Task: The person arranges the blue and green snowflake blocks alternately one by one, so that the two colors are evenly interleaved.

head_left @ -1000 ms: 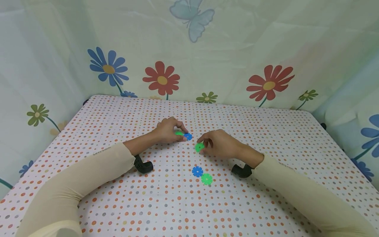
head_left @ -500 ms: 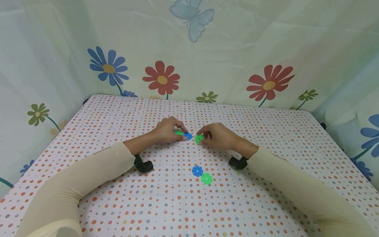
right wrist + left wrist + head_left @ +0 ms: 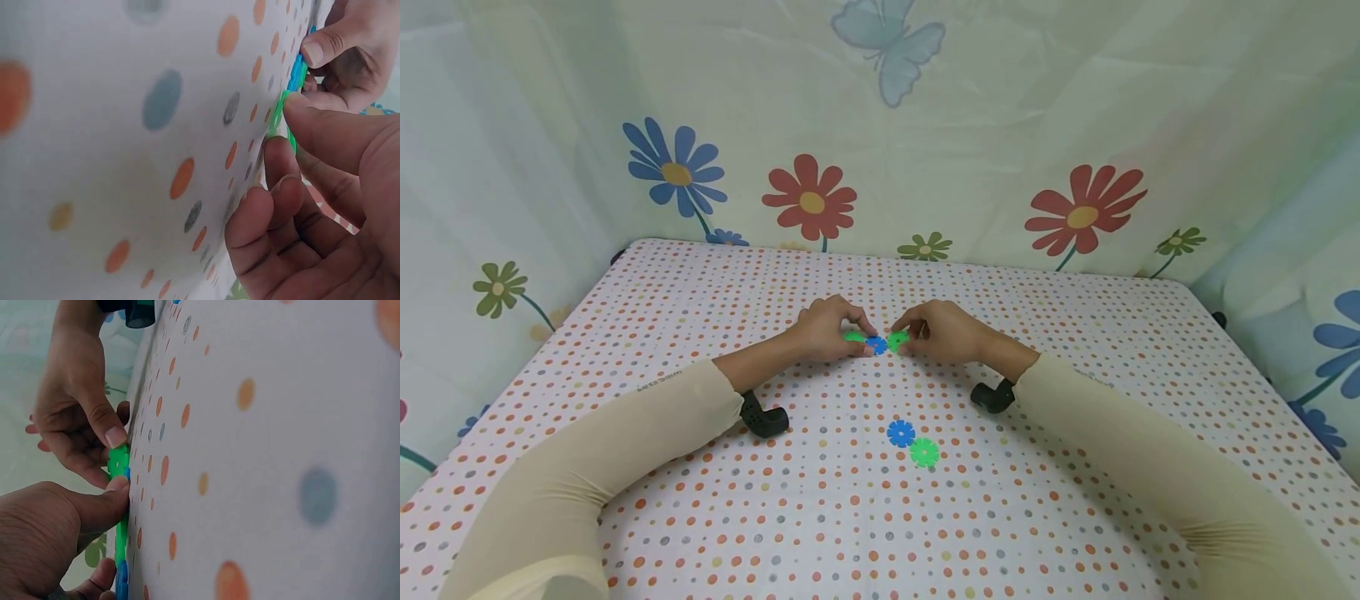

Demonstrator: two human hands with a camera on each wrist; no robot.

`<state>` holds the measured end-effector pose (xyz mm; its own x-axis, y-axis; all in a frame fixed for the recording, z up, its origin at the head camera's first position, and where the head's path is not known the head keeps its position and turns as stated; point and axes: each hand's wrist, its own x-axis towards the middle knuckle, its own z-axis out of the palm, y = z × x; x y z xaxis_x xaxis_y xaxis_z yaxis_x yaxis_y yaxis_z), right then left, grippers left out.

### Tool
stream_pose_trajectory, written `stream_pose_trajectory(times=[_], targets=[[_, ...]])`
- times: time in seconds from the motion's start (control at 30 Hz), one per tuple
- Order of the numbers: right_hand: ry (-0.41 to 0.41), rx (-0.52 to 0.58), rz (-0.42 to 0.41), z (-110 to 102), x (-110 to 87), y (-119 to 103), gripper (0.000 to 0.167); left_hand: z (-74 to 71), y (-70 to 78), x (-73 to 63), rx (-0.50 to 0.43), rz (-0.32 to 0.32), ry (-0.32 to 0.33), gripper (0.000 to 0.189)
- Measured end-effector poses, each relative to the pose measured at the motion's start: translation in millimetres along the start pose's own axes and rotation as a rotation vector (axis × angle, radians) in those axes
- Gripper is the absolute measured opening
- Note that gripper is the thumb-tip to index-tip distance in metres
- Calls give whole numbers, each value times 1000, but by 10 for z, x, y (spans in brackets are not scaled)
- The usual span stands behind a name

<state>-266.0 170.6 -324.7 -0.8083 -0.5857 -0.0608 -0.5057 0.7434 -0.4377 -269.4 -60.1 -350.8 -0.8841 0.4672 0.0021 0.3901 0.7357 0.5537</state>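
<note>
Near the middle of the table my left hand (image 3: 829,331) pinches a notched blue building disc (image 3: 877,345), with a green disc (image 3: 853,336) joined beside it, partly behind the fingers. Another blue disc (image 3: 122,582) shows below that in the left wrist view. My right hand (image 3: 953,333) pinches a notched green disc (image 3: 895,340) between thumb and fingertips, its edge right up against the blue one. In the right wrist view the green disc (image 3: 275,117) meets the blue disc (image 3: 295,74); whether their slots interlock I cannot tell.
Closer to me on the dotted tablecloth (image 3: 760,517) lie a blue disc (image 3: 901,433) and a green disc (image 3: 924,452), edges touching. Black wrist devices (image 3: 765,419) sit under both forearms. A flower-printed curtain (image 3: 970,150) stands behind the table.
My right hand has moved left and away from me, bringing its green disc to the blue disc's edge. My left hand stays in place.
</note>
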Motion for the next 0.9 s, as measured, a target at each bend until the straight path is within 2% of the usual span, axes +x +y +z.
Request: stream_pose_trajectory(times=[0.6,0.9], targets=[[-16,74,67,-4,6,34,29,-3,10,-17,-10,-4,7,21],[32,84,79,-5,-14,54,30,0,4,-11,-11,-11,6,19]])
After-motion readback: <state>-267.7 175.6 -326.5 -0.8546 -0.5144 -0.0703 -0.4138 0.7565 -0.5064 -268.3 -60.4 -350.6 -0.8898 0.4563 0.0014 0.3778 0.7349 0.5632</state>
